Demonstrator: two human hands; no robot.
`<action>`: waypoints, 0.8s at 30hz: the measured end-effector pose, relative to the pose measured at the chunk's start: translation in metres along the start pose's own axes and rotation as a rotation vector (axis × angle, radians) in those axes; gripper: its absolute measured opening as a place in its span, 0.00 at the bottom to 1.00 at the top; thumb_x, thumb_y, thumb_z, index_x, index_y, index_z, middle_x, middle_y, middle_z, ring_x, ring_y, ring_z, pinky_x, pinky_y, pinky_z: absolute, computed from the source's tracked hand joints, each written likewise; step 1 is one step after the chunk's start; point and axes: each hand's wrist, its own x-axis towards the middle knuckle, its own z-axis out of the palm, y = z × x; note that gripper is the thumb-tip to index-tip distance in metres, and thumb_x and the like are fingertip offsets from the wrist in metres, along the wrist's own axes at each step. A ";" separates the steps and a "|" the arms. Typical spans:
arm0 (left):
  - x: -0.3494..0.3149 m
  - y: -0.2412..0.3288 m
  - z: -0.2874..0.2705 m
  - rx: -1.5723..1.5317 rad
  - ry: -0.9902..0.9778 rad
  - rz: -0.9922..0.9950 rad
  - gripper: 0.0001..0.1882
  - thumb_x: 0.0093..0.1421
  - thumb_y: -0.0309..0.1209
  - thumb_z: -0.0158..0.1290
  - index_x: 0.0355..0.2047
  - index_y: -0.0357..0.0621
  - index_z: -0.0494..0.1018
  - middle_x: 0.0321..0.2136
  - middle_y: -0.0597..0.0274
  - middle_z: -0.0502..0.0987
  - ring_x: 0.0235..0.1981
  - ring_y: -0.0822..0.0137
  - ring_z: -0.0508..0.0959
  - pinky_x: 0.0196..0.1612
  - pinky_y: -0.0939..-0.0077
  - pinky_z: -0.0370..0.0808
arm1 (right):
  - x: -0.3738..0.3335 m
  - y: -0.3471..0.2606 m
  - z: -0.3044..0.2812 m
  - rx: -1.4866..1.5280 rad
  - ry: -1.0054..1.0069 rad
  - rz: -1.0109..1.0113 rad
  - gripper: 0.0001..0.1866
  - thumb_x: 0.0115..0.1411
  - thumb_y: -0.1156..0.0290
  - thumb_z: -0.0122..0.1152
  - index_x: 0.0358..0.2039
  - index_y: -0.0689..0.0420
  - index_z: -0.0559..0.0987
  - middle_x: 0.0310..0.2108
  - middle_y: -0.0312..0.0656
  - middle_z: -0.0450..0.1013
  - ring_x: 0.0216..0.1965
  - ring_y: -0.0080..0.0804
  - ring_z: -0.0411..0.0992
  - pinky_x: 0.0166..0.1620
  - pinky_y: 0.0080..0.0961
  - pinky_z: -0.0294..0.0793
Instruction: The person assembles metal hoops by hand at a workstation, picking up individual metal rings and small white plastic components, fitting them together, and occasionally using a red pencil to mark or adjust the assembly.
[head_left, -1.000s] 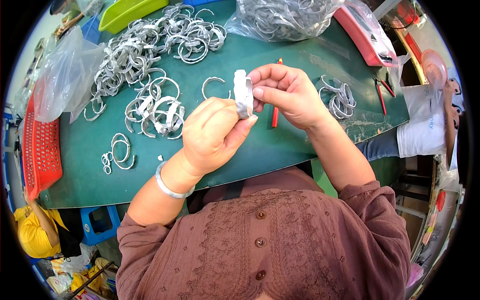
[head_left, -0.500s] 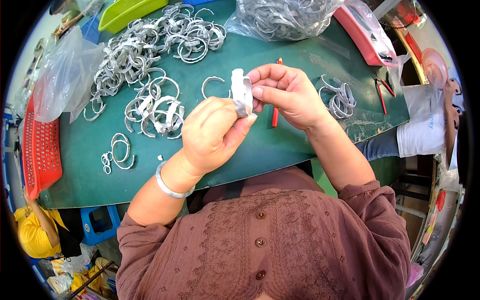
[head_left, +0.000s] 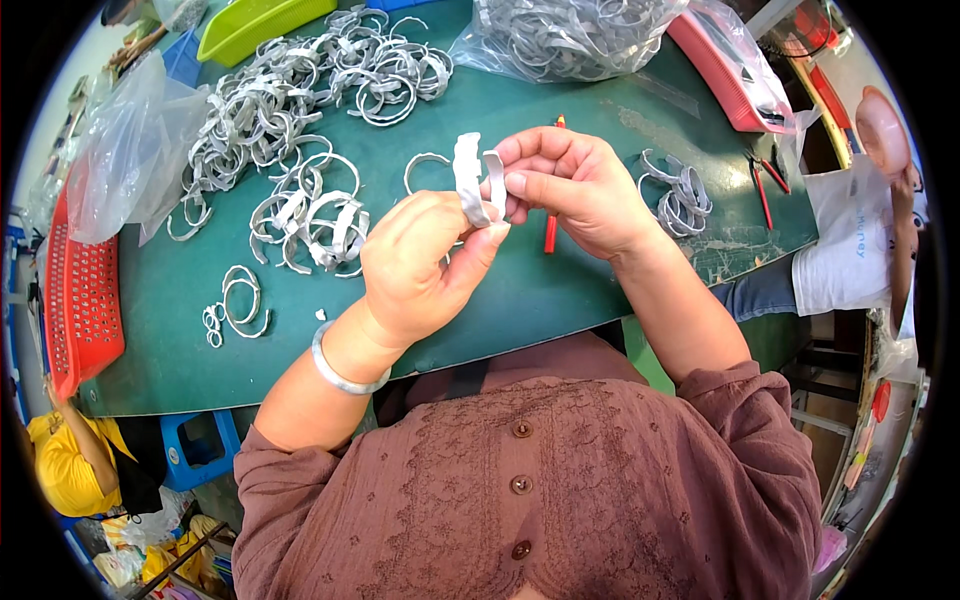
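Between my two hands, above the table, is a silver-grey open cuff bracelet [head_left: 467, 172] with a wavy edge. My left hand [head_left: 412, 262] pinches its lower part between thumb and fingers. On the other side, the thumb and fingertips of my right hand [head_left: 572, 188] grip one end of the band. Behind my left hand lies a single cuff [head_left: 425, 158] on the green table. A red pen-like tool [head_left: 550, 236] lies partly hidden under my right hand. To the left is a small group of similar cuffs [head_left: 312, 222]; a few more cuffs [head_left: 680, 195] lie to the right.
A big heap of cuffs [head_left: 265, 110] covers the far left of the green table [head_left: 400, 345]. A clear bag of cuffs [head_left: 570, 40] stands at the back. A red basket [head_left: 85, 290], a pink basket [head_left: 725, 75] and red-handled pliers [head_left: 764, 192] lie around the edges.
The cuff has turned and tilted slightly between my fingers, and the gap between its two ends now shows more. Both hands have stayed nearly in place.
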 end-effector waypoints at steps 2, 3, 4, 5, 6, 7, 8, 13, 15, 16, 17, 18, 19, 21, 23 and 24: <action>-0.001 -0.002 0.000 -0.013 0.007 -0.006 0.07 0.43 0.22 0.58 0.24 0.40 0.72 0.23 0.60 0.75 0.19 0.66 0.72 0.22 0.77 0.68 | 0.000 0.000 -0.001 -0.021 -0.002 -0.034 0.09 0.53 0.78 0.53 0.36 0.67 0.72 0.27 0.41 0.73 0.25 0.21 0.70 0.30 0.17 0.71; -0.002 -0.002 0.000 -0.041 0.007 -0.025 0.07 0.43 0.22 0.58 0.25 0.39 0.72 0.23 0.60 0.75 0.19 0.66 0.73 0.22 0.77 0.69 | 0.001 0.000 -0.001 -0.031 -0.003 -0.051 0.10 0.53 0.78 0.53 0.36 0.67 0.72 0.27 0.41 0.73 0.26 0.21 0.70 0.31 0.17 0.71; -0.002 -0.003 0.000 -0.068 0.008 -0.044 0.07 0.43 0.22 0.57 0.25 0.39 0.72 0.23 0.60 0.75 0.19 0.67 0.73 0.22 0.78 0.69 | 0.001 -0.001 -0.001 -0.051 -0.005 -0.072 0.10 0.53 0.78 0.53 0.36 0.66 0.72 0.27 0.40 0.73 0.26 0.21 0.70 0.31 0.17 0.71; -0.003 -0.004 0.001 -0.096 0.007 -0.063 0.07 0.44 0.22 0.57 0.26 0.39 0.73 0.23 0.60 0.75 0.19 0.67 0.73 0.22 0.79 0.69 | 0.001 -0.002 -0.002 -0.070 -0.007 -0.093 0.09 0.54 0.78 0.53 0.36 0.66 0.72 0.27 0.40 0.73 0.26 0.20 0.70 0.31 0.17 0.71; -0.005 -0.005 0.002 -0.144 0.022 -0.095 0.08 0.44 0.22 0.57 0.27 0.38 0.73 0.22 0.60 0.75 0.19 0.68 0.73 0.22 0.79 0.69 | 0.000 -0.003 -0.002 -0.090 -0.009 -0.115 0.09 0.54 0.78 0.53 0.37 0.66 0.72 0.27 0.40 0.73 0.26 0.20 0.70 0.32 0.17 0.71; -0.007 -0.006 0.004 -0.191 0.037 -0.128 0.08 0.44 0.22 0.57 0.27 0.37 0.73 0.22 0.59 0.75 0.20 0.69 0.73 0.23 0.80 0.70 | 0.001 -0.004 -0.003 -0.105 -0.014 -0.122 0.09 0.54 0.78 0.53 0.36 0.66 0.72 0.27 0.40 0.73 0.26 0.20 0.70 0.32 0.17 0.71; -0.008 -0.006 0.005 -0.241 0.050 -0.160 0.08 0.45 0.22 0.56 0.28 0.37 0.73 0.22 0.59 0.75 0.20 0.70 0.73 0.23 0.81 0.70 | 0.000 -0.004 -0.005 -0.120 -0.016 -0.128 0.09 0.54 0.78 0.53 0.36 0.65 0.72 0.28 0.40 0.73 0.27 0.20 0.70 0.32 0.17 0.71; -0.009 -0.003 0.004 -0.333 0.013 -0.310 0.09 0.49 0.22 0.53 0.33 0.33 0.72 0.22 0.60 0.74 0.21 0.74 0.73 0.24 0.84 0.70 | -0.002 -0.007 -0.010 -0.181 0.015 -0.120 0.09 0.53 0.77 0.54 0.36 0.65 0.73 0.28 0.39 0.73 0.27 0.20 0.70 0.33 0.17 0.71; -0.009 -0.005 0.001 -0.366 -0.023 -0.327 0.10 0.52 0.23 0.49 0.36 0.33 0.70 0.24 0.61 0.73 0.22 0.76 0.72 0.25 0.86 0.68 | -0.002 -0.011 -0.009 -0.189 0.027 -0.109 0.09 0.53 0.77 0.54 0.36 0.65 0.73 0.28 0.39 0.73 0.27 0.20 0.70 0.33 0.16 0.71; -0.011 -0.008 0.001 -0.395 -0.041 -0.320 0.12 0.55 0.24 0.46 0.39 0.33 0.68 0.25 0.62 0.73 0.22 0.77 0.71 0.25 0.87 0.68 | -0.003 -0.012 -0.009 -0.189 0.027 -0.110 0.09 0.53 0.77 0.54 0.36 0.65 0.73 0.28 0.39 0.73 0.27 0.20 0.70 0.33 0.16 0.71; -0.011 -0.010 0.001 -0.424 -0.059 -0.314 0.13 0.58 0.25 0.43 0.42 0.32 0.66 0.27 0.62 0.73 0.23 0.78 0.70 0.25 0.88 0.67 | -0.003 -0.014 -0.009 -0.190 0.028 -0.110 0.09 0.53 0.77 0.54 0.36 0.65 0.73 0.28 0.39 0.73 0.27 0.20 0.70 0.33 0.16 0.71; -0.011 -0.009 0.002 -0.465 -0.041 -0.365 0.13 0.58 0.26 0.43 0.42 0.33 0.66 0.26 0.63 0.73 0.23 0.78 0.70 0.25 0.87 0.67 | -0.003 -0.014 -0.010 -0.190 0.029 -0.110 0.09 0.53 0.77 0.54 0.36 0.65 0.73 0.28 0.39 0.73 0.28 0.20 0.71 0.33 0.16 0.71; -0.011 -0.006 0.003 -0.506 -0.022 -0.415 0.13 0.58 0.26 0.42 0.43 0.33 0.66 0.26 0.63 0.73 0.23 0.78 0.71 0.26 0.87 0.67 | -0.003 -0.014 -0.010 -0.193 0.031 -0.107 0.09 0.53 0.77 0.54 0.36 0.65 0.73 0.28 0.39 0.73 0.28 0.20 0.71 0.33 0.16 0.71; -0.010 -0.004 0.003 -0.568 0.002 -0.496 0.13 0.58 0.26 0.43 0.43 0.33 0.66 0.25 0.65 0.72 0.23 0.79 0.70 0.26 0.87 0.68 | -0.003 -0.014 -0.012 -0.197 0.034 -0.102 0.09 0.53 0.77 0.54 0.36 0.65 0.73 0.28 0.39 0.73 0.28 0.20 0.71 0.33 0.16 0.71; -0.009 -0.003 0.002 -0.612 0.013 -0.556 0.13 0.57 0.24 0.45 0.43 0.33 0.67 0.23 0.67 0.72 0.23 0.81 0.70 0.26 0.87 0.67 | -0.002 -0.013 -0.014 -0.195 0.026 -0.088 0.09 0.53 0.77 0.54 0.36 0.65 0.73 0.28 0.39 0.73 0.28 0.20 0.70 0.33 0.16 0.71; -0.009 -0.004 0.002 -0.597 -0.005 -0.534 0.13 0.58 0.25 0.44 0.43 0.34 0.67 0.23 0.66 0.72 0.23 0.80 0.70 0.26 0.87 0.68 | -0.002 -0.012 -0.014 -0.194 0.024 -0.080 0.09 0.53 0.77 0.54 0.36 0.65 0.73 0.28 0.39 0.73 0.28 0.20 0.70 0.33 0.16 0.71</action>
